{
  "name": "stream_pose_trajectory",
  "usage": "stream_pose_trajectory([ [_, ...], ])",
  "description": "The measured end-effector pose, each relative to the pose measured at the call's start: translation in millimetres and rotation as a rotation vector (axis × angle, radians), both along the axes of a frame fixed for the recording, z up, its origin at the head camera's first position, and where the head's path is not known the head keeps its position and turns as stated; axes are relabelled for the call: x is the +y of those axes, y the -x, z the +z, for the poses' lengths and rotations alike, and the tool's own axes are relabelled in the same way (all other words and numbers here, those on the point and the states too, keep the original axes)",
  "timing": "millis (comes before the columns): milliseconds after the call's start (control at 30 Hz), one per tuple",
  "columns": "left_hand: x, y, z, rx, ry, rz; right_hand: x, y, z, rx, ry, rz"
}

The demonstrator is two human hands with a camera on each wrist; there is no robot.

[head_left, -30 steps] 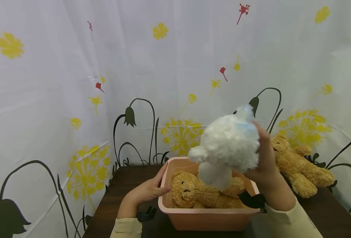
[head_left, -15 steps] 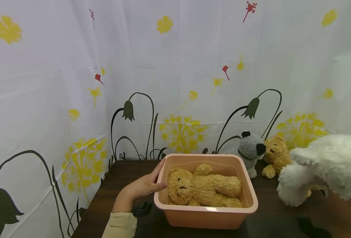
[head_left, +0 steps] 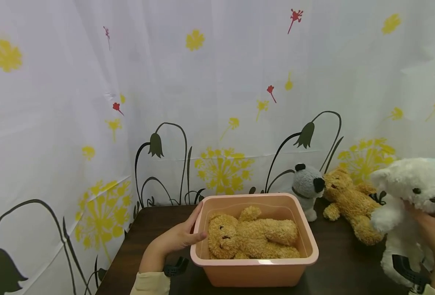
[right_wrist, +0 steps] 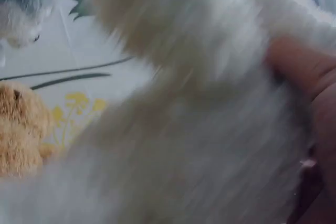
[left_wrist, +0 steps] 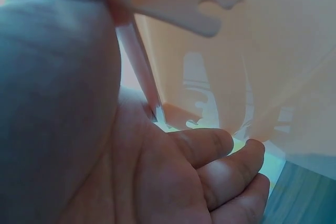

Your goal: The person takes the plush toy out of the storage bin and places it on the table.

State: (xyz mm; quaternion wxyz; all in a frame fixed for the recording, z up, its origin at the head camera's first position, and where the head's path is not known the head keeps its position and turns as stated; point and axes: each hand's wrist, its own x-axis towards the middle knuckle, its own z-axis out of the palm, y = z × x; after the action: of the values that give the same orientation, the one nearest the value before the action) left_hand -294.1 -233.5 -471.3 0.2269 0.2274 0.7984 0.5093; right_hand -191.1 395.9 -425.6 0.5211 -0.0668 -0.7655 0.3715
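My right hand [head_left: 433, 229] grips a white plush bear [head_left: 402, 246] round the neck, under its chin, at the right side of the head view. White fur [right_wrist: 173, 145] fills most of the right wrist view beside my thumb. My left hand [head_left: 175, 237] holds the left rim of a peach plastic tub [head_left: 254, 272]. In the left wrist view, loosely bent fingers [left_wrist: 231, 174] lie outside the tub wall [left_wrist: 252, 77], under the rim. A golden-brown teddy bear [head_left: 250, 235] lies on its back in the tub, head to the left.
Behind the tub's right end sits a grey plush dog [head_left: 307, 190] with a black nose. Beside it leans a second golden-brown teddy bear [head_left: 350, 205]. The dark wooden table [head_left: 155, 221] backs onto a white flower-printed curtain [head_left: 217, 82].
The white plush bear has moved in my right hand from above the tub to the far right, and now faces forward. The left hand stays on the tub's rim.
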Motion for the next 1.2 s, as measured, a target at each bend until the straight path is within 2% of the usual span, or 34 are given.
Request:
stream_pose_trajectory([
  [133, -2.5, -1.7, -2.2, 0.008, 0.006, 0.006, 8.9, 4.4, -11.2, -0.145, 0.048, -0.002],
  [300, -3.1, 2.1, -1.5, 0.004, -0.02, -0.004, 26.8, 8.9, -20.9, -0.229, 0.015, 0.041],
  [533, -1.7, 4.7, -1.5, -0.001, -0.025, -0.012, 47.5, 7.7, -26.2, -0.564, -0.068, 0.055],
  [733, -0.3, 3.8, -2.4, -0.009, -0.035, -0.026, 57.5, 10.6, -35.0, -0.705, -0.131, 0.098],
  [800, -0.7, 3.5, -2.5, -0.003, -0.032, -0.023, 58.4, 10.9, -37.3, -0.758, -0.121, 0.116],
  [900, -1.7, 4.2, -3.2, -0.002, -0.035, -0.024, 58.6, 10.3, -38.1, -0.809, -0.116, 0.122],
  [1033, -2.0, 5.0, -2.8, -0.005, -0.032, -0.021, 60.0, 5.2, -34.3, -0.816, -0.142, 0.126],
  [1133, -1.4, 5.2, -1.6, -0.004, -0.018, -0.021, 64.2, 4.4, -32.3, -0.806, -0.153, 0.168],
  [1200, -0.9, 5.7, -0.6, -0.004, -0.016, -0.022, 67.5, 5.0, -32.5, -0.829, -0.154, 0.204],
])
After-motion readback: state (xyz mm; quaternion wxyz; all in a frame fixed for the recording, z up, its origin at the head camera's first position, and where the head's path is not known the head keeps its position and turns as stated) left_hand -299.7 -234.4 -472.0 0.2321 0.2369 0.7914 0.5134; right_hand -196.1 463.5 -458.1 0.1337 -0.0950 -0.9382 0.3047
